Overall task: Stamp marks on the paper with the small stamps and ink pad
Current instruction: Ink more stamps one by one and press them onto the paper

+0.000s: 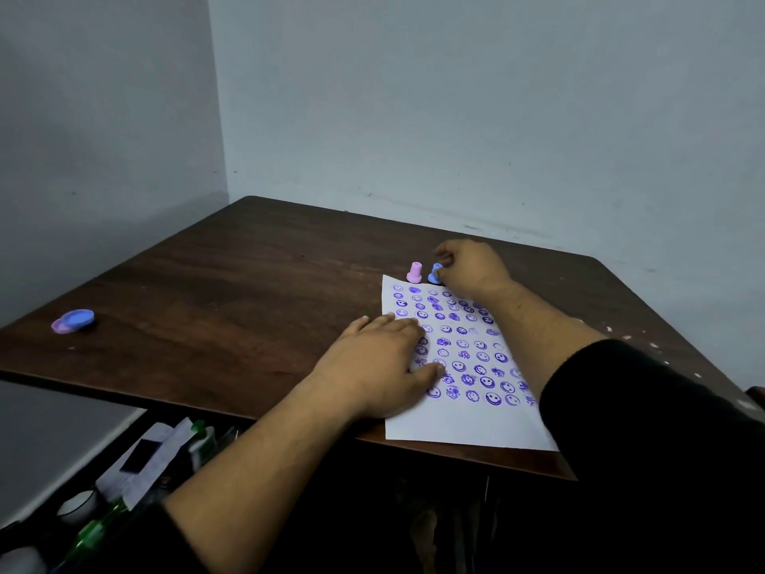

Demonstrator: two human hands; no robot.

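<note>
Nearest the camera, the person's left hand [383, 362] lay flat and open on the near-left part of the paper [467, 424], pinning a sheet already crowded with purple marks, while the ink pad [74, 321] sat far off to that hand's left, well apart on the table [232, 275]. Beyond its fingertips a pink stamp [414, 272] stood upright just past the paper's far edge, and right beside it the right hand [472, 265] had closed its fingers around a blue stamp [435, 273]. With so little blank space left and the pad so distant, a dry or overlapping mark seemed likely, and the sleeve could smear wet ink.
</note>
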